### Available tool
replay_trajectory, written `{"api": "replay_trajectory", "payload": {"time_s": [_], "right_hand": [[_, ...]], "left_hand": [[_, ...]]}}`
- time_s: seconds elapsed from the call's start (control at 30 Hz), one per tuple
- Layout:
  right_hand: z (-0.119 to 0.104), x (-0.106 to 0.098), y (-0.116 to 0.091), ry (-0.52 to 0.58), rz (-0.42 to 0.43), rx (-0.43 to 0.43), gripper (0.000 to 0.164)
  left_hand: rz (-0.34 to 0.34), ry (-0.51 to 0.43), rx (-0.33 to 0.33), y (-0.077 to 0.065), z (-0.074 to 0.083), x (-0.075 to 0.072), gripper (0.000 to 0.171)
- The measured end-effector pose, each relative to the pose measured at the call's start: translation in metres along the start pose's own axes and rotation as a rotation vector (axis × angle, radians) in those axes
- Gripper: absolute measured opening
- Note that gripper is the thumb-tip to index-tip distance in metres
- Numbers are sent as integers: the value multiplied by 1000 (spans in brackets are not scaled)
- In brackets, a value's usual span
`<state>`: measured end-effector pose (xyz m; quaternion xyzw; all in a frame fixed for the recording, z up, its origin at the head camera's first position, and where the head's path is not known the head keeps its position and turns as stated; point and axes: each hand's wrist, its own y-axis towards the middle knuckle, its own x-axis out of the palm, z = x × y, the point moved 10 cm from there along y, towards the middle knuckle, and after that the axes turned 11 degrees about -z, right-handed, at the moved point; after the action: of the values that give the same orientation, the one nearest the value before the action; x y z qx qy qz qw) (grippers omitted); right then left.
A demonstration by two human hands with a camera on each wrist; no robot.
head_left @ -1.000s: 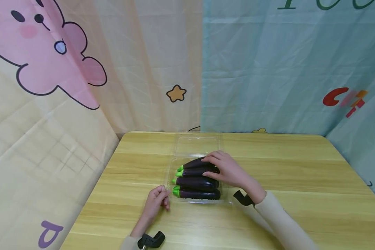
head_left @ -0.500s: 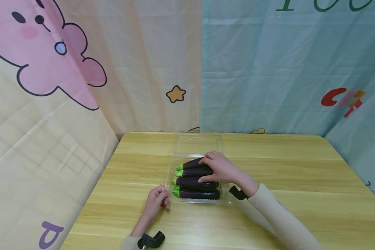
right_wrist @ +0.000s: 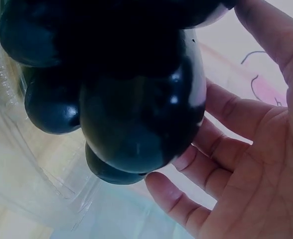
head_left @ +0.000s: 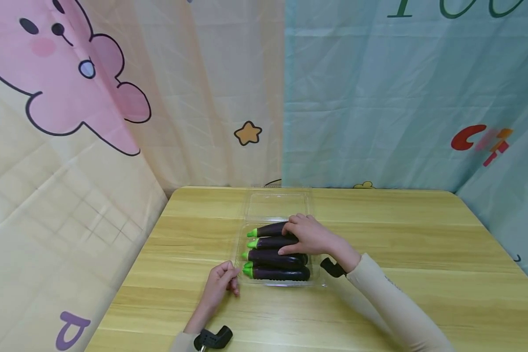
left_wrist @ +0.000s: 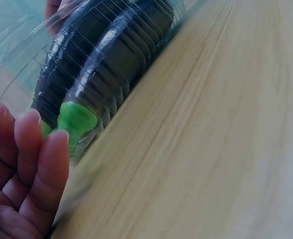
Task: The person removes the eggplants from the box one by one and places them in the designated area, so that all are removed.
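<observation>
Several dark purple eggplants [head_left: 279,273] with green stem ends lie side by side in an open clear plastic container [head_left: 319,278] in the head view. My right hand [head_left: 310,235] arches over their right ends from behind. Its thumb lies on one eggplant, and the fingers curve round the far eggplant [right_wrist: 141,124], as the right wrist view shows from close by. My left hand [head_left: 222,281] is at the container's left edge, where thumb and forefinger appear to pinch the rim. The left wrist view shows its curled fingers [left_wrist: 52,159] beside a green stem [left_wrist: 76,119]; its thumb is hidden there.
The container's clear lid [head_left: 278,204] lies folded back toward the rear of the wooden table [head_left: 400,234]. Printed curtains [head_left: 356,98] hang just behind the table's far edge and along its sides. Each wrist carries a black camera mount [head_left: 213,337].
My right hand has shifted slightly left over the eggplants, its thumb now resting farther left and nearer. The farthest eggplant has slid a little left and back. My left hand stays put.
</observation>
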<state>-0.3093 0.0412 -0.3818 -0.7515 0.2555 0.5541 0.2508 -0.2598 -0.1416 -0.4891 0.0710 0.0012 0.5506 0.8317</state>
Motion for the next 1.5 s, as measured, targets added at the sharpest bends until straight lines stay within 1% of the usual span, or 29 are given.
{"api": "replay_trajectory", "payload": {"time_s": [0.33,0.47,0.7,0.9,1.07,1.3,1.5], "right_hand": [[0,1,1,-10,-8,16,51],[-3,1,0,-24,11,13,47],[-16,2,-3,-54,61,-56,36],[-30,3,-4,-95,79,-121,35],[-35,8,-2,-139,62,-118,41],[-35,16,4,-204,39,-59,52],[-37,18,9,-253,28,-34,58]], "left_hand": [[-15,2,12,0,1,1,34],[-14,3,10,0,2,1,34],[-10,8,10,-1,1,0,34],[-13,13,8,0,1,0,34],[-13,9,8,0,1,1,34],[-6,4,6,0,1,0,33],[-9,3,14,0,1,0,33]]}}
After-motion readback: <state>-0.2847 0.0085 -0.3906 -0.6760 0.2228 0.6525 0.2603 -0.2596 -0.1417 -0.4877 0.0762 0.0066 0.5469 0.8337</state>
